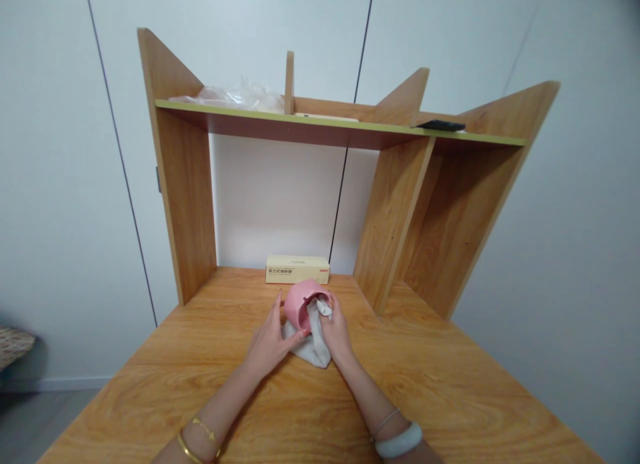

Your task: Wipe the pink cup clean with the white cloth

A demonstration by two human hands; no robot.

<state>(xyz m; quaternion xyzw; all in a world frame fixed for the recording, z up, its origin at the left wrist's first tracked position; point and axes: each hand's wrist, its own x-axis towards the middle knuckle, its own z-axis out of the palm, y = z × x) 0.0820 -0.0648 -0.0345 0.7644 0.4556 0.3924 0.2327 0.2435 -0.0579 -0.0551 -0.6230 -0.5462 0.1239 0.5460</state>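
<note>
A pink, rounded container with a wide opening [301, 295] is tilted above the desk, its mouth turned toward me and to the right. My left hand [271, 336] grips it from the left, thumb at the lower rim and fingers along the far side. With my right hand [334, 325] I hold a light grey cloth [314, 351] at the container's opening. Part of the cloth goes inside the mouth, and the rest hangs below toward the desktop. Some fingers of my right hand are hidden behind the cloth and the rim.
Behind the container lies a long cream box [297, 271] with printed lettering. A wooden shelf unit [395, 211] rises from the desk [420, 384]. Its upper shelf carries clear plastic wrapping [245, 96] and a flat black object [441, 125]. White panels stand behind.
</note>
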